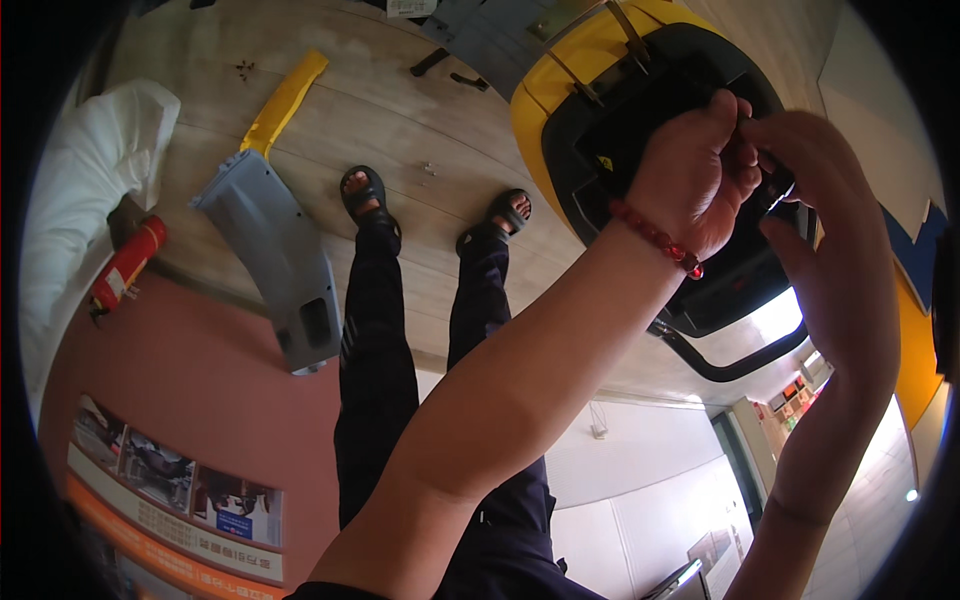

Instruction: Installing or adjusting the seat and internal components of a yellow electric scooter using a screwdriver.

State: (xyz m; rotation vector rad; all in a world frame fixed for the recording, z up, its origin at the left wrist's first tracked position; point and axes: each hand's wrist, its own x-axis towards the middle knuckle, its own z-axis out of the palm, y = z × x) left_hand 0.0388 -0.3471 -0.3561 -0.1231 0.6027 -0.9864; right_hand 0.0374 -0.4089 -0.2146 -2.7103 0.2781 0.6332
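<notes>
In front of me at the upper right is a machine with a yellow shell [535,85] and a black body [590,150]. Both my hands are together over its dark part. Curled fingers close my left hand [695,165], which has a red bead bracelet [655,238] at the wrist; whatever it grips is hidden. My right hand [850,215] bends around from the right, its fingers meeting the left ones. A small dark piece with a shiny metal glint [777,200] shows by the right fingers, too small to name.
A long grey plastic panel [270,250] and a yellow strip [285,100] lie on the wood-look floor [420,130] at left. Beyond them are a red fire extinguisher [130,265] and a white cover [95,190]. A black curved bar [735,372] juts out below the machine's black body.
</notes>
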